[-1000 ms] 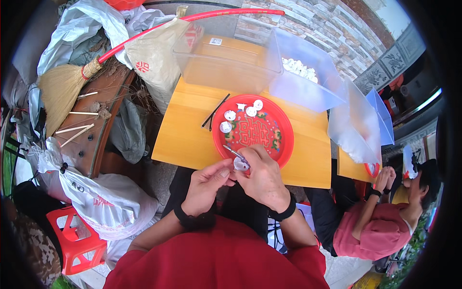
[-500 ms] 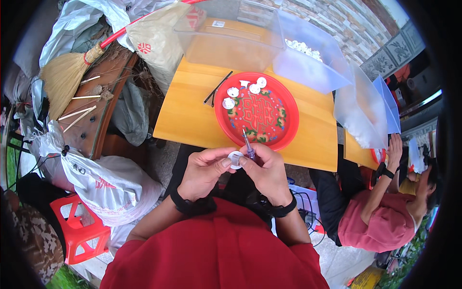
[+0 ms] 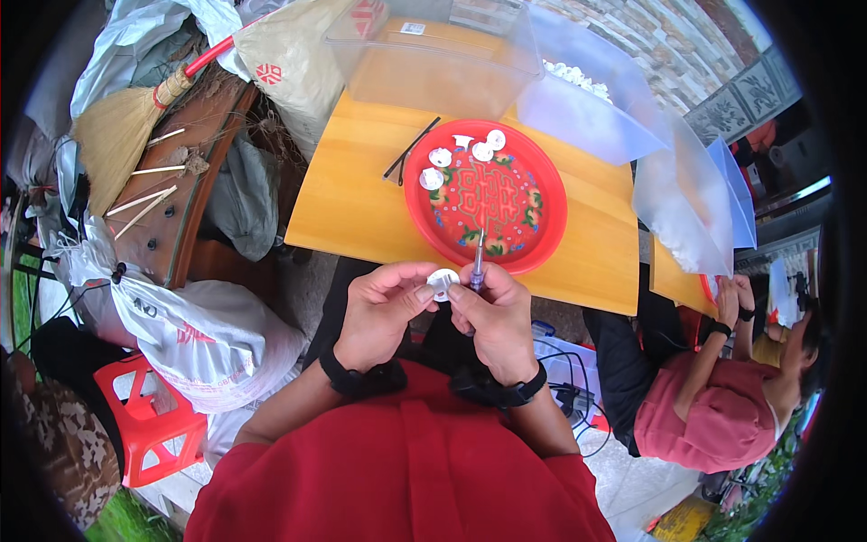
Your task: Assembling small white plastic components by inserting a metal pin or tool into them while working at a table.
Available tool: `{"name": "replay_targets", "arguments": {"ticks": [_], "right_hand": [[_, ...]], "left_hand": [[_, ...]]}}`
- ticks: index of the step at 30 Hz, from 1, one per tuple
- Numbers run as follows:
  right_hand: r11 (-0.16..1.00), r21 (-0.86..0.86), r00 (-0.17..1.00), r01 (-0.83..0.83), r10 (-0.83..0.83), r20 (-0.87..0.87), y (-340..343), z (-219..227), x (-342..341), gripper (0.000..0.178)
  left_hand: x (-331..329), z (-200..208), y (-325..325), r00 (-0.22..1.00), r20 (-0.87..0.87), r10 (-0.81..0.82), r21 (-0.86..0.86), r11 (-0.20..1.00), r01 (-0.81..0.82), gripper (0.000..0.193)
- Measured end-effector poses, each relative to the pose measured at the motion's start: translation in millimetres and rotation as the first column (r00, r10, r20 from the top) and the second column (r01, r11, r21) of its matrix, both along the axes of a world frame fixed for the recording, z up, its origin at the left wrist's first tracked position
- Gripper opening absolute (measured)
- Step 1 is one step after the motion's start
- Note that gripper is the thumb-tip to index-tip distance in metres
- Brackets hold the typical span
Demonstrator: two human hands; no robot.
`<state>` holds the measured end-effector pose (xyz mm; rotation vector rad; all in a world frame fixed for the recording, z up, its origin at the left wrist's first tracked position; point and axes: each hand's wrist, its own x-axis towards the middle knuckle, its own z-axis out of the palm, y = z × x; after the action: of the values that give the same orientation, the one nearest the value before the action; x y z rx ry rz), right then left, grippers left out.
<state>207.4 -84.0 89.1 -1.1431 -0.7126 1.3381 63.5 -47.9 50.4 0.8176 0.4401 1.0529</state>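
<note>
Yellow bench (image 3: 361, 203) ahead of us, red tray (image 3: 533, 226) on it with four white caps (image 3: 440, 157) at its far-left rim. Below the tray's near edge, our left hand (image 3: 384, 312) pinches a white cap (image 3: 442, 281); our right hand (image 3: 497, 316) grips a thin tool (image 3: 478, 262), tip at the cap. Looks like mid-assembly on this cap; next move calls for steady alignment, then likely setting it onto the tray.

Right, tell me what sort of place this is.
Probably an informal outdoor work spot by a house: a low yellow table on paving, a straw broom, filled sacks, and a brick wall behind.
</note>
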Motion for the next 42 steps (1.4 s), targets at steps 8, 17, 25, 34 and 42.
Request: {"name": "replay_targets", "arguments": {"ticks": [8, 17, 25, 34, 42], "right_hand": [[0.999, -0.037, 0.992, -0.02, 0.016, -0.124, -6.0, -8.1, -0.3, 0.008], [0.989, -0.084, 0.943, -0.119, 0.139, 0.302, -6.2, -5.4, 8.0, 0.007], [0.959, 0.161, 0.504, -0.234, -0.022, 0.863, -26.9, -2.1, 11.6, 0.035], [0.942, 0.164, 0.446, -0.291, -0.018, 0.895, -29.0, -5.6, 8.5, 0.033], [0.948, 0.164, 0.452, -0.272, -0.025, 0.891, -30.5, -5.6, 7.4, 0.033]], "left_hand": [[-1.8, 3.5, -0.3, 0.992, -0.123, 0.014, 0.009, 1.0, -0.013, 0.027], [-8.5, -3.1, 7.2, 0.977, -0.161, -0.141, -0.059, 0.989, 0.134, 0.031], [-7.6, -7.3, 9.6, 0.996, -0.085, 0.013, -0.007, 1.0, -0.013, 0.031], [-5.3, -5.4, 8.0, 1.0, -0.022, 0.017, -0.037, 0.999, -0.018, 0.031], [-5.6, -4.3, 7.2, 0.999, -0.039, 0.026, -0.032, 0.999, -0.027, 0.03]]}}
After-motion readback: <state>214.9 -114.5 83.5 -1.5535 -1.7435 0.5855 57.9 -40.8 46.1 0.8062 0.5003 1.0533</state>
